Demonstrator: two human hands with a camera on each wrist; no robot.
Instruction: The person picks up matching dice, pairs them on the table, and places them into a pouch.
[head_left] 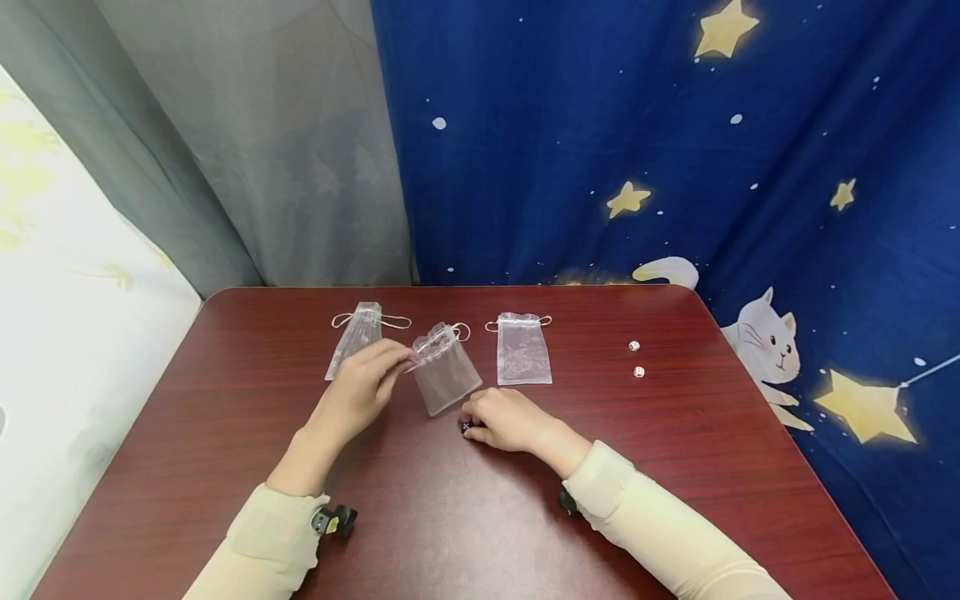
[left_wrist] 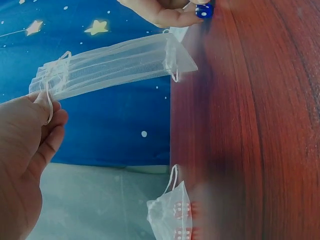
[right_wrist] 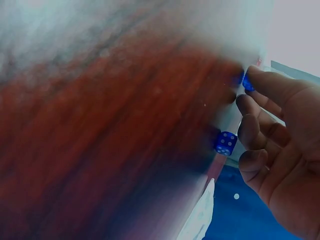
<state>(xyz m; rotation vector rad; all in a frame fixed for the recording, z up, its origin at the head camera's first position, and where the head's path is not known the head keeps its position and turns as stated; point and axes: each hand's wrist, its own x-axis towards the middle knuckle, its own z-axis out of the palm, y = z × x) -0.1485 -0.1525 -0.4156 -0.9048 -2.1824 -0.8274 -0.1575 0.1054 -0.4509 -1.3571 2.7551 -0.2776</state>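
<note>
My left hand (head_left: 358, 387) pinches a sheer white drawstring pouch (head_left: 448, 379) by its gathered top edge. In the left wrist view that pouch (left_wrist: 112, 65) hangs away from the fingertips with its cord loose; it looks flat, with nothing visible in it. Close to the pouch's lower corner, my right hand (head_left: 510, 418) is low over the table, pinching a blue die (right_wrist: 248, 81) with white dots between thumb and finger. A second blue die (right_wrist: 226, 143) sits by the curled fingers in the right wrist view; the hand hides it in the head view.
Another sheer pouch (head_left: 365, 327) lies to the left, with dice (left_wrist: 182, 210) showing through its mesh in the left wrist view. A third pouch (head_left: 523, 354) lies right of centre. Two white dice (head_left: 633, 345) rest farther right. Curtains (head_left: 525, 167) hang behind the table's (head_left: 420, 517) far edge.
</note>
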